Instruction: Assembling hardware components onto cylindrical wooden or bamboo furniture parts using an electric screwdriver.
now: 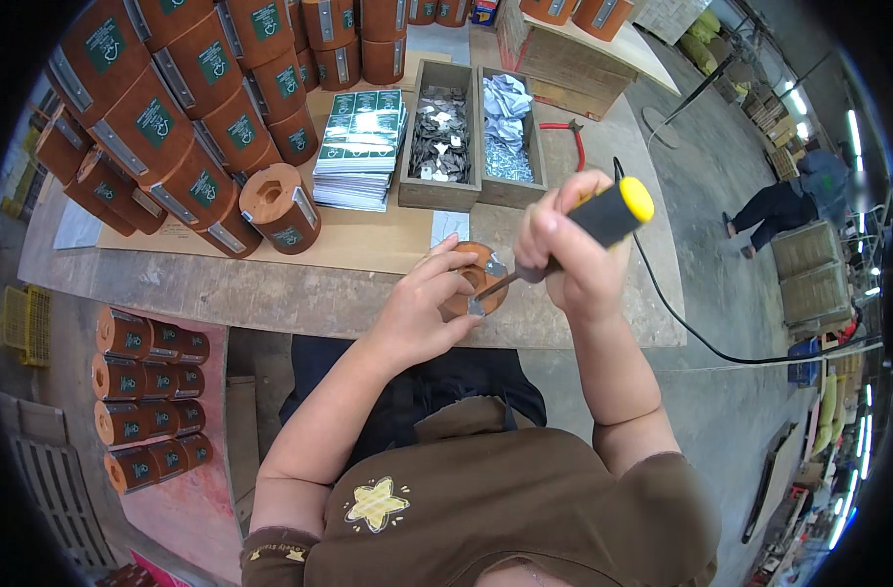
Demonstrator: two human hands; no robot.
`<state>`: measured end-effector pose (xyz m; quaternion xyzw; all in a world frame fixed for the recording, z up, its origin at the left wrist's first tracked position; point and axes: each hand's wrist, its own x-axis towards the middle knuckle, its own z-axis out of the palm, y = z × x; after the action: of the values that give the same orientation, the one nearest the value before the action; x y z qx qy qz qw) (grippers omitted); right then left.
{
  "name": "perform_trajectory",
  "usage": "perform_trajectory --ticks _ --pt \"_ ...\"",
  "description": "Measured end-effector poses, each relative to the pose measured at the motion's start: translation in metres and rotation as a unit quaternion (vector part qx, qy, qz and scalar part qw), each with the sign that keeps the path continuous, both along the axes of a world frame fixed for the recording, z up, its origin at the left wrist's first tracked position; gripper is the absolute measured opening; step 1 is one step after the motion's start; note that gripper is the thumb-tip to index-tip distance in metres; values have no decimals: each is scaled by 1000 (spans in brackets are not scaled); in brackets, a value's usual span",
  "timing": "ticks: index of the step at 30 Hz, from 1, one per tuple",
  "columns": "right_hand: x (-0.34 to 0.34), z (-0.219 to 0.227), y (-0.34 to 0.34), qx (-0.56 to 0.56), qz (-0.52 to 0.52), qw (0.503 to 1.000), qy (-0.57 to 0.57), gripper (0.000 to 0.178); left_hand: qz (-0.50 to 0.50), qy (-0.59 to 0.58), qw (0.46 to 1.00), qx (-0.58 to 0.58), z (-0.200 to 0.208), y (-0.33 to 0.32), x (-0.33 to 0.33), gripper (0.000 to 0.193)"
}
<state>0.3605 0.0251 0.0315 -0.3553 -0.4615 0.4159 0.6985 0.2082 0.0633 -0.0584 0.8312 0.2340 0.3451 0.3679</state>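
Observation:
Near the table's front edge stands a reddish-brown wooden cylinder [484, 252], its round end facing up with a hole in the middle. Small shiny metal pieces sit at two places on its rim. My left hand [422, 305] curls around its left side, fingers over the top. In a closed fist, my right hand [581, 256] grips a screwdriver [603, 215] with a black handle and yellow end cap. Its shaft slants down to the left, with the tip at the cylinder's top near the lower metal piece. Whether the tip sits in a screw is too small to tell.
Behind my hands are a wooden box of dark metal clips [439, 137], a box of screws with blue wrapping [510, 127], stacked green-and-white label sheets [358, 147] and red-handled pliers [575, 147]. Finished-looking cylinders [153, 117] pile up at left. A cable [701, 333] hangs right; a person [808, 196] bends beyond.

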Motion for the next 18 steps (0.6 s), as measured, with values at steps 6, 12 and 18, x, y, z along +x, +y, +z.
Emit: perform_trajectory --ticks 6,12,18 --pt "-4 -2 -4 1 -55 998 21 22 1 -2 1000 0 0 0 0 26" --pt "-11 -4 -14 17 -13 997 -72 22 -11 1 1000 3 -3 0 0 28" --pt "-5 -10 -9 63 54 996 -41 22 -14 1 1000 -4 -4 1 0 26"
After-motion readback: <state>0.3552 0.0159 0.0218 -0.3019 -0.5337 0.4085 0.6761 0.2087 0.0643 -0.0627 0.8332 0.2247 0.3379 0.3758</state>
